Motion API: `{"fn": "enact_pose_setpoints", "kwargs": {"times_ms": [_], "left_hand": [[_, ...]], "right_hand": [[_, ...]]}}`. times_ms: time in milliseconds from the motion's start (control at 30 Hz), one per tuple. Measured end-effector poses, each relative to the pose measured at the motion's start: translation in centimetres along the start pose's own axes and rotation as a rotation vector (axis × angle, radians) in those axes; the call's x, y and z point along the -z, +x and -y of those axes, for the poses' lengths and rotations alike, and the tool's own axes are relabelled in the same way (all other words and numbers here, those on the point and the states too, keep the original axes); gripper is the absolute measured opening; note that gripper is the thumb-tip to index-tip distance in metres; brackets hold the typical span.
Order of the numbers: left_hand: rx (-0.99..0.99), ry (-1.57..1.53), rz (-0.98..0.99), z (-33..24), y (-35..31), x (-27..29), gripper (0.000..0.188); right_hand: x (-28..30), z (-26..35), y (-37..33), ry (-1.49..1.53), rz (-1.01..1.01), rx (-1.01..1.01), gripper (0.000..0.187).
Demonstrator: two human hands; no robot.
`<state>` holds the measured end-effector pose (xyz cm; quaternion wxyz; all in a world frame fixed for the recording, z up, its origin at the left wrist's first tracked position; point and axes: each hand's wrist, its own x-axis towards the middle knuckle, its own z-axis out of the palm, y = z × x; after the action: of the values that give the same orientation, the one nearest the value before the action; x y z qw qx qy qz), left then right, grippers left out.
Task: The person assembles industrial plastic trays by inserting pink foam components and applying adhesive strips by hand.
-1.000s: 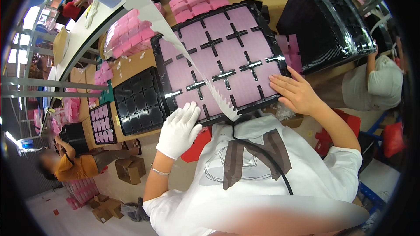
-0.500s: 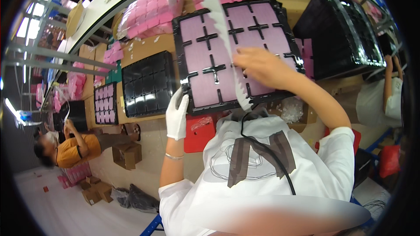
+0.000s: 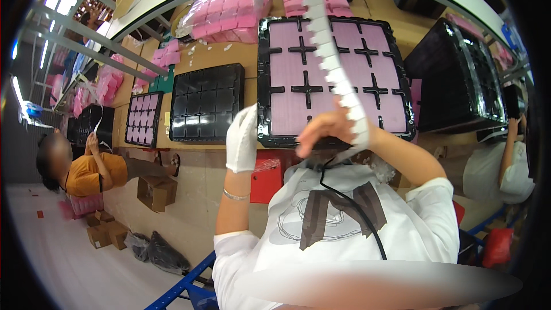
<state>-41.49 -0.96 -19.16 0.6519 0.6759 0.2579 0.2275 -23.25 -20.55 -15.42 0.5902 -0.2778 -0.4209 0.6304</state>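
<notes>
In front of me lies a large black plastic tray (image 3: 265, 80) with pink sheet squares (image 3: 287, 112) in its compartments, split by black cross-shaped ribs. Beside the tray's left edge, near its front corner, is my left hand (image 3: 241, 140) in a white glove, open with its fingers stretched away from me. My bare right hand (image 3: 327, 129) hovers over the near edge of the tray, its fingers loosely bent and apart; I see nothing held in them. A long white strip with notched edges (image 3: 327, 40) hangs down across the tray and passes in front of my right hand, hiding part of it.
Left of the tray are a black tray (image 3: 206, 103) and a smaller tray with pink pieces (image 3: 143, 119). Bagged pink blocks (image 3: 227, 8) lie behind. Stacked black trays (image 3: 453, 74) stand right. A person in orange (image 3: 97, 169) works at left, another (image 3: 499, 166) at right.
My right hand has drawn back from the tray's middle to its near edge, its fingers now bending down. My left hand stays beside the tray's left edge. The view has shifted slightly.
</notes>
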Motion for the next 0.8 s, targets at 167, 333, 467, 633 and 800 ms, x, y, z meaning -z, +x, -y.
{"fn": "enact_pose_setpoints", "kwargs": {"times_ms": [167,333,467,633,800], "left_hand": [[0.174,-0.219,0.027,-4.7,1.3,-2.7,0.055],[-0.055,0.016,-0.177,-13.3,-2.4,4.4,0.046],[-0.346,0.139,-0.61,-17.0,-9.1,12.4,0.035],[-0.44,0.307,-0.829,-15.4,-8.6,14.9,0.031],[-0.465,0.143,-0.878,-14.6,-7.4,15.9,0.032]], "right_hand": [[-0.3,0.8,-5.5,0.36,-0.022,0.239,0.112],[-0.9,2.4,-10.8,0.406,-0.15,0.577,0.086],[-1.9,4.2,-13.0,0.265,-0.283,0.569,0.028],[-1.6,3.9,-11.9,0.263,-0.32,0.647,0.02],[-1.3,4.3,-10.0,0.246,-0.441,0.589,0.02]]}}
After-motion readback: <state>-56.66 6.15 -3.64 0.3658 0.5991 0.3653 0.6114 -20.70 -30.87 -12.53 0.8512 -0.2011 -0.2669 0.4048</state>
